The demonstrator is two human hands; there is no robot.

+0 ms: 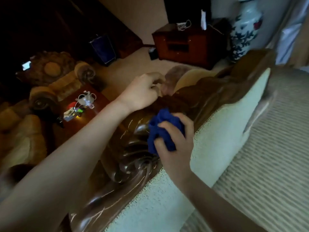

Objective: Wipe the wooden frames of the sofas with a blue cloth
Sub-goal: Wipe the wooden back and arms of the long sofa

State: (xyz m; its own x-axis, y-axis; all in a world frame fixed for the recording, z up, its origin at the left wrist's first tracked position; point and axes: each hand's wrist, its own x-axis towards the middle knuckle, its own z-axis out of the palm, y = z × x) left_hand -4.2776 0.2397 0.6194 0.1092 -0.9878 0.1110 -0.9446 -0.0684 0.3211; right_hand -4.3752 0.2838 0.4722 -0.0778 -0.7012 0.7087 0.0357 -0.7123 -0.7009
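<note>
Here the right hand (173, 141) grips the bunched blue cloth (163, 129), pressing it on the carved wooden frame (133, 158) of the sofa to rub it. The left hand (143, 91), fingers curled, rests farther along the frame, seemingly for balance.

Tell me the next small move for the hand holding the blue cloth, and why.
Probably drag the bunched blue cloth, gripped by the right hand, farther along the carved wooden frame toward the left hand, since the cloth already sits against the carving there.
</note>
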